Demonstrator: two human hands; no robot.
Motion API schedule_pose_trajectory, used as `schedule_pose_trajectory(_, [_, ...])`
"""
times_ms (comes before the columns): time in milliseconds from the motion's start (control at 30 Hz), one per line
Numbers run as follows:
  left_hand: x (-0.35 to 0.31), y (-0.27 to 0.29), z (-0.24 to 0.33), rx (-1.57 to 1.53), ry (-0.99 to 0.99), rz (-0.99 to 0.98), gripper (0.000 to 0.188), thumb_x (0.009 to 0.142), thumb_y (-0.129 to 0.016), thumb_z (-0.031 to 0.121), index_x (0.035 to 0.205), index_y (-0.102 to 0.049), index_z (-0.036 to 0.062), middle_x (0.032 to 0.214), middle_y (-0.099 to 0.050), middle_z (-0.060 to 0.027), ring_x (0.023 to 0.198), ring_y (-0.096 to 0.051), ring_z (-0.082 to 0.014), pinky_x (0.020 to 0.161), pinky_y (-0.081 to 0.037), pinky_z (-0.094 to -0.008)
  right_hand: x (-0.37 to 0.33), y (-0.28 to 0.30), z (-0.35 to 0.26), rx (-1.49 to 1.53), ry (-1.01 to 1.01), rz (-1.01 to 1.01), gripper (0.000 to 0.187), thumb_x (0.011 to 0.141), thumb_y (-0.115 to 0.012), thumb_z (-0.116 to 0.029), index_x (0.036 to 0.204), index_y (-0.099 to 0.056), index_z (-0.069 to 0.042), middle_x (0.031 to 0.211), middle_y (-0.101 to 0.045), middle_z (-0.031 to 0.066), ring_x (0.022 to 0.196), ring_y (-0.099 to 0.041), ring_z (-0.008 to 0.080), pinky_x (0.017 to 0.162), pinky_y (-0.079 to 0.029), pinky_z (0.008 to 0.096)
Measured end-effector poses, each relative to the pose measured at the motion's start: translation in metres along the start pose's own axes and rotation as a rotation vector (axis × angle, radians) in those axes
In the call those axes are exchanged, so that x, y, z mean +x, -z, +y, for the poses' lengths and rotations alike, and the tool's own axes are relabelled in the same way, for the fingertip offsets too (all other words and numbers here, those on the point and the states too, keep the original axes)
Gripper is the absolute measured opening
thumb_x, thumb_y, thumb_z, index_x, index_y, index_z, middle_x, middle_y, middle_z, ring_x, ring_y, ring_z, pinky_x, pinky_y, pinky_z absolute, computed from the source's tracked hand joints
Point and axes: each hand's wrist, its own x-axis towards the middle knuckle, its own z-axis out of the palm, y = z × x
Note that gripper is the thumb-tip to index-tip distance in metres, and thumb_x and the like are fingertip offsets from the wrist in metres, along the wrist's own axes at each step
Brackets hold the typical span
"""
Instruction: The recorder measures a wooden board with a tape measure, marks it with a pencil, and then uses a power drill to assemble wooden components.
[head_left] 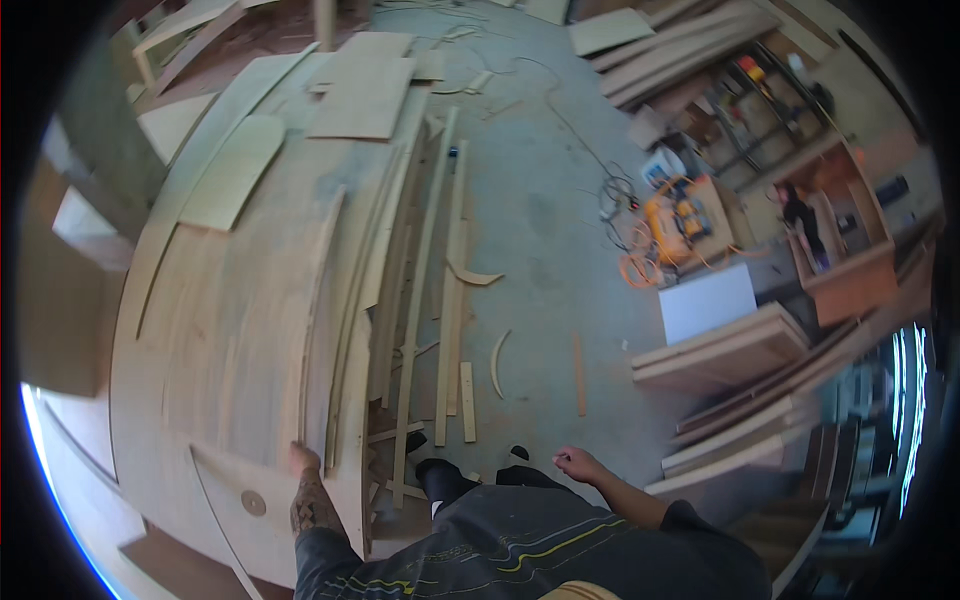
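My left hand (305,460) is closed around the near end of a long, thin wooden strip (320,290). The strip stretches away from me over a large plywood sheet (215,350); the fingers are somewhat blurred. Out to the right, my right hand (580,464) hangs over the floor with its fingers curled in, and nothing shows in it. A round wooden disc or inset (253,502) is on the sheet, left of my left forearm. More long strips (365,260) lie along the sheet's right edge.
Wooden battens (430,270) and curved offcuts (499,362) lie on the floor beside the stack. Flat panels (368,95) rest at its far end. To the right are stacked boards (720,345), an orange hose (640,268), cables, and an open wooden box (850,215).
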Motion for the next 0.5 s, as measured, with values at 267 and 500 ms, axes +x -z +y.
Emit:
schedule_pose_trajectory(267, [-0.034, 0.010, 0.075, 0.575, -0.024, -0.061, 0.074, 0.097, -0.057, 0.031, 0.163, -0.034, 0.0077, 0.153, -0.054, -0.0212, 0.134, -0.060, -0.0426, 0.110, -0.051, -0.0536, -0.071, -0.017, 0.036, 0.245, -0.100, 0.307, 0.047, 0.104, -0.067, -0.044, 0.128, -0.070, -0.004, 0.118, -0.077, 0.0209, 0.111, -0.074, 0.0368, 0.097, -0.057, 0.0459])
schedule_pose_trajectory(500, [-0.162, -0.085, 0.245, 0.704, -0.819, 0.002, 0.078, 0.091, -0.074, 0.033, 0.155, -0.043, -0.0017, 0.138, -0.059, -0.0280, 0.127, -0.056, -0.0440, 0.106, -0.048, -0.0573, -0.150, -0.112, 0.161, 0.583, -0.304, 0.632, 0.045, 0.102, -0.067, -0.042, 0.127, -0.071, -0.004, 0.117, -0.077, 0.0223, 0.108, -0.074, 0.0395, 0.093, -0.057, 0.0488])
